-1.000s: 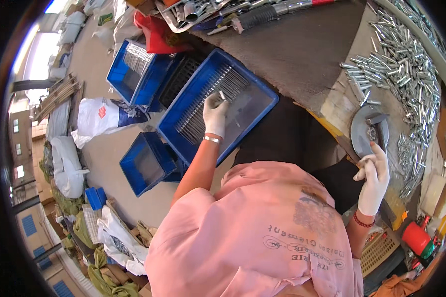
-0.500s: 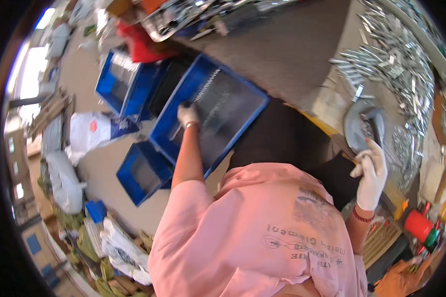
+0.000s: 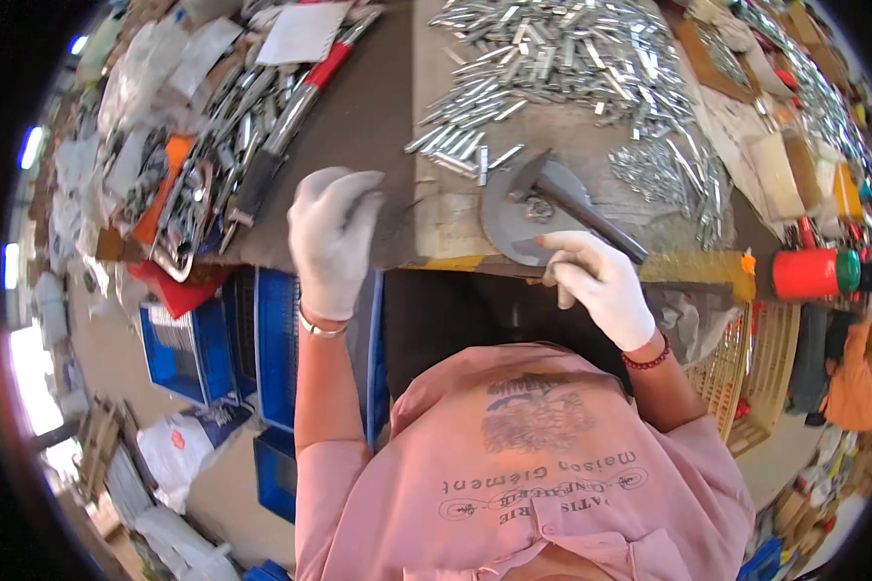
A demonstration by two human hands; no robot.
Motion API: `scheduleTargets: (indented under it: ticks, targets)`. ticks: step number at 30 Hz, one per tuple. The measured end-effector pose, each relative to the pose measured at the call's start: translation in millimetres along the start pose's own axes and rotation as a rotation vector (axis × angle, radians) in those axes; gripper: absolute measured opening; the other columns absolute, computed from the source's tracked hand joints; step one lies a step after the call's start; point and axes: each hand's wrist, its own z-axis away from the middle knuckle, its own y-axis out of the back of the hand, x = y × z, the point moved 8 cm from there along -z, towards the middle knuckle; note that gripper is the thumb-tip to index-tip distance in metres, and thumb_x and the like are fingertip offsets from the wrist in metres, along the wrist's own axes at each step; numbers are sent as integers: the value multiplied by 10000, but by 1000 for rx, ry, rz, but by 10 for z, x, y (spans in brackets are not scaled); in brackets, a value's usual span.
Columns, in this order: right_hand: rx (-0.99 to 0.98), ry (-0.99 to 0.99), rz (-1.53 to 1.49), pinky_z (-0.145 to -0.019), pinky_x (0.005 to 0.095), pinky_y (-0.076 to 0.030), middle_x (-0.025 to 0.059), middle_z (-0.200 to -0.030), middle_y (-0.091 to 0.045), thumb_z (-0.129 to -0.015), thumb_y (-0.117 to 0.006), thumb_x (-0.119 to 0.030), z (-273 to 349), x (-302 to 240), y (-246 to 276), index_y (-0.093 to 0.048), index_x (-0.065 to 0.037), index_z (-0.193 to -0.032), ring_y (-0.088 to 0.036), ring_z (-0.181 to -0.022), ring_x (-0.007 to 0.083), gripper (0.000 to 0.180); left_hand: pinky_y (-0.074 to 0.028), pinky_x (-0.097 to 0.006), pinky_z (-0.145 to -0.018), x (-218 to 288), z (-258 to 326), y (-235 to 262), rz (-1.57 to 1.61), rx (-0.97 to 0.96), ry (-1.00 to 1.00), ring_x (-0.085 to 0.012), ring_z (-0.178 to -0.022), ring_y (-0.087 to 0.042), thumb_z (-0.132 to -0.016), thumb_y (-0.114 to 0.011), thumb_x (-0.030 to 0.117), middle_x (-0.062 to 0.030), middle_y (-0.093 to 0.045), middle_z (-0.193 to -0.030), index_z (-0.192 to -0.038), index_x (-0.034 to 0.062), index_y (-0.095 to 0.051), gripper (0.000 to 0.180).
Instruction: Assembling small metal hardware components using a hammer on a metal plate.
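While the left hand (image 3: 331,247) curled left of the disc (image 3: 506,229), contents unclear, the right hand (image 3: 601,293) hung slack and empty at the disc's near rim.

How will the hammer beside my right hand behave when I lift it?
The hammer is probably stiff and head-heavy, given its blocky head and slimmer, straight handle. It may tip or swivel if nudged, since the handle reaches past the round grey plate.

Hammer (image 3: 591,215) on disc (image 3: 506,221), metal pieces (image 3: 576,60) behind, crates (image 3: 221,351) lower left.
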Motion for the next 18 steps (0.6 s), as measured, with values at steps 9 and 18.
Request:
scheduleTargets:
  ticks: [9, 18]
  targets:
    - [424, 367, 557, -799, 342, -569, 100, -976, -734, -900, -783, -85, 451, -438, 737, -770, -51, -1069, -724, -887, 232, 173, -525, -457, -885, 177, -267, -919, -60, -389, -125, -367, -1003, -650, -810, -777, 77, -127, -683, -1038, -936, 81, -761, 128]
    - [879, 192, 1153, -813, 392, -592, 79, -1040, -746, -900, -762, -148, 249, -319, 1931, -742, -146, -1108, -749, -949, 290, 209, -528, -432, -860, 907, -99, -943, 179, -468, -40, -342, -936, -672, -815, -776, 53, -117, -709, -939, -911, 67, -749, 101]
